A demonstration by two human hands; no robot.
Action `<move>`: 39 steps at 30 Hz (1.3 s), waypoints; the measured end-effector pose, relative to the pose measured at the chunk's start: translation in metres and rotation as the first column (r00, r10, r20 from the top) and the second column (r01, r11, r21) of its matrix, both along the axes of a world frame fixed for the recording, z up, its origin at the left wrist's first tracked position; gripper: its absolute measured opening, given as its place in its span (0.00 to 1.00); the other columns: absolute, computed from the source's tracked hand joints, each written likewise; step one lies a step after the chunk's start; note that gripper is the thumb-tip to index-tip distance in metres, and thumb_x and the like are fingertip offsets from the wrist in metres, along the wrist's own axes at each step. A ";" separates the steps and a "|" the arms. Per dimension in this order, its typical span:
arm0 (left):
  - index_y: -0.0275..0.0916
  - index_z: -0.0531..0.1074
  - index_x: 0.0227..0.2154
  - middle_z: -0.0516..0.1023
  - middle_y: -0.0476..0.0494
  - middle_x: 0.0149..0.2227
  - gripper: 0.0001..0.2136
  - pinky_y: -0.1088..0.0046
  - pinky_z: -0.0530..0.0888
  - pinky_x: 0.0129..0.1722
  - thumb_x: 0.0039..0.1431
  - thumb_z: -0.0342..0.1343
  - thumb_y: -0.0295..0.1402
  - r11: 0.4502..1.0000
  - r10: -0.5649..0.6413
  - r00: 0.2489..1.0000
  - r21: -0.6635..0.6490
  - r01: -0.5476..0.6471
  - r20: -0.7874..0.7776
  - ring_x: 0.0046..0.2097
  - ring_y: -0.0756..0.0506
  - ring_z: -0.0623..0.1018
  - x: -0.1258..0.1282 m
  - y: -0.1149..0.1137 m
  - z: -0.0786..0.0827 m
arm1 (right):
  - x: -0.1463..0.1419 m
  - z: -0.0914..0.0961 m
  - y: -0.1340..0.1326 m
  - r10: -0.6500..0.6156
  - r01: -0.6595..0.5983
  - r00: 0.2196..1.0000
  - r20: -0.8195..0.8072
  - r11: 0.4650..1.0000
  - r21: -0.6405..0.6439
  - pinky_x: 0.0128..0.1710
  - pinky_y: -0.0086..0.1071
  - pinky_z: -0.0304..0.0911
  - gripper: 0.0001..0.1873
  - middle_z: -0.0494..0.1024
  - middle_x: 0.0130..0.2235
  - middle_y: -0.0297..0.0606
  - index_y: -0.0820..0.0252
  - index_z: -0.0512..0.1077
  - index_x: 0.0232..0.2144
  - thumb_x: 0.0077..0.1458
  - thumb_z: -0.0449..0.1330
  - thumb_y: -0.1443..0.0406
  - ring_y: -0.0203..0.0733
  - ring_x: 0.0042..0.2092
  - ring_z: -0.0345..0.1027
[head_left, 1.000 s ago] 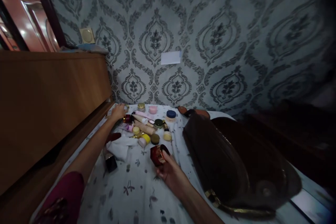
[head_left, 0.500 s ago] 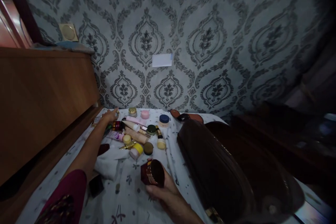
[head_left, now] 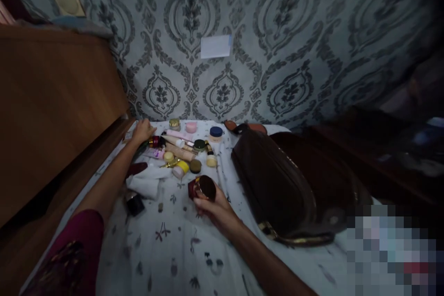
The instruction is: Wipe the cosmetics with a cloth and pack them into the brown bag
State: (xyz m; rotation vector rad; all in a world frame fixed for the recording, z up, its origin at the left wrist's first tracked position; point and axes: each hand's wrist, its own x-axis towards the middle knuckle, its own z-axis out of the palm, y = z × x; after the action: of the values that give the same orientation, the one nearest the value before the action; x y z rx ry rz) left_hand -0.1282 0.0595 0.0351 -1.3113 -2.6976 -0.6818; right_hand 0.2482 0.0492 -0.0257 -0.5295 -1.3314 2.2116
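My right hand (head_left: 220, 208) is wrapped round a dark red jar (head_left: 194, 189) with a gold band and a dark, shiny lid, held tilted above the sheet. At the far left of the cosmetics, my left hand (head_left: 141, 133) has its fingers bent together, and what they hold is too small and dim to make out. Close by lie a dark red bottle (head_left: 155, 141) and a pale tube (head_left: 173, 140). Nearer me are a yellow-banded jar (head_left: 181, 169), a round brown-lidded jar (head_left: 195, 166) and a cream jar (head_left: 211, 160).
A brown bag (head_left: 274, 185) lies on the patterned bedsheet (head_left: 180, 259) at right. Left stands a wooden cabinet (head_left: 58, 115). White cloth (head_left: 147, 182) and a black item (head_left: 134, 203) rest near my left forearm. Behind are a blue-lidded jar (head_left: 215, 134) and the wall (head_left: 190, 74).
The view has tipped downward, so the scene sits higher. My left hand's fingers are more bent than before. My right hand still grips the dark red jar, with more forearm showing.
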 end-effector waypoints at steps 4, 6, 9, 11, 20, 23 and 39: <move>0.36 0.65 0.47 0.68 0.36 0.51 0.14 0.60 0.64 0.57 0.62 0.50 0.37 0.977 -0.157 0.981 0.128 0.171 -0.109 0.55 0.39 0.68 0.046 -0.016 0.015 | -0.002 -0.003 -0.001 -0.034 0.034 0.999 0.023 0.999 0.012 0.19 0.23 0.54 0.29 0.72 0.31 0.29 0.57 0.68 0.43 0.38 0.72 0.62 0.28 0.23 0.57; 0.36 0.66 0.48 0.71 0.38 0.48 0.15 0.61 0.67 0.54 0.63 0.49 0.39 0.883 -0.396 0.913 0.233 0.407 -0.094 0.52 0.40 0.71 0.088 -0.030 0.015 | -0.002 -0.004 -0.002 -0.036 0.035 0.999 0.037 0.999 0.034 0.18 0.23 0.52 0.30 0.73 0.33 0.30 0.56 0.68 0.45 0.38 0.71 0.61 0.29 0.23 0.57; 0.38 0.63 0.55 0.70 0.37 0.54 0.21 0.63 0.69 0.54 0.63 0.52 0.42 0.689 -0.716 0.694 0.232 0.686 0.077 0.54 0.41 0.71 0.164 -0.059 0.003 | -0.004 -0.006 -0.005 -0.025 0.023 1.000 0.013 0.991 0.135 0.23 0.25 0.59 0.30 0.74 0.36 0.32 0.56 0.67 0.44 0.37 0.70 0.62 0.33 0.28 0.64; 0.40 0.61 0.58 0.68 0.36 0.57 0.25 0.63 0.68 0.56 0.61 0.55 0.43 0.609 -0.793 0.595 0.189 0.771 0.126 0.57 0.40 0.70 0.207 -0.079 -0.008 | -0.005 -0.009 -0.006 -0.023 0.033 0.999 -0.036 0.959 0.280 0.33 0.29 0.66 0.29 0.75 0.39 0.33 0.57 0.67 0.43 0.35 0.69 0.65 0.38 0.36 0.69; 0.41 0.66 0.53 0.70 0.37 0.52 0.20 0.60 0.74 0.49 0.62 0.53 0.45 0.741 -0.667 0.733 -0.019 0.671 -0.132 0.52 0.38 0.73 0.253 -0.121 -0.019 | 0.001 -0.011 -0.016 -0.140 0.029 0.985 0.099 0.709 0.705 0.41 0.35 0.66 0.29 0.76 0.40 0.35 0.60 0.68 0.45 0.39 0.67 0.60 0.43 0.40 0.70; 0.40 0.67 0.51 0.71 0.38 0.48 0.16 0.62 0.76 0.43 0.66 0.48 0.43 0.794 -0.602 0.776 -0.032 0.608 -0.186 0.45 0.41 0.76 0.254 -0.125 -0.028 | 0.007 -0.006 -0.019 -0.192 -0.024 0.966 0.176 0.608 0.794 0.39 0.35 0.66 0.24 0.75 0.36 0.33 0.59 0.69 0.42 0.39 0.67 0.62 0.42 0.37 0.68; 0.40 0.65 0.50 0.75 0.38 0.45 0.17 0.71 0.75 0.29 0.65 0.45 0.44 0.766 -0.577 0.663 -0.034 0.642 -0.477 0.37 0.42 0.80 0.251 -0.125 -0.073 | 0.036 -0.005 -0.014 -0.190 -0.189 0.940 0.284 0.402 0.896 0.47 0.37 0.65 0.32 0.75 0.46 0.40 0.60 0.67 0.49 0.42 0.71 0.59 0.47 0.47 0.69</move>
State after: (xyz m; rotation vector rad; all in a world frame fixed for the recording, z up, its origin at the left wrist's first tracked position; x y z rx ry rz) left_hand 0.1229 -0.0657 -0.0378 -2.0527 -1.7721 -0.4814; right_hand 0.2839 0.0356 -0.0305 -0.4493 -2.4481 1.0037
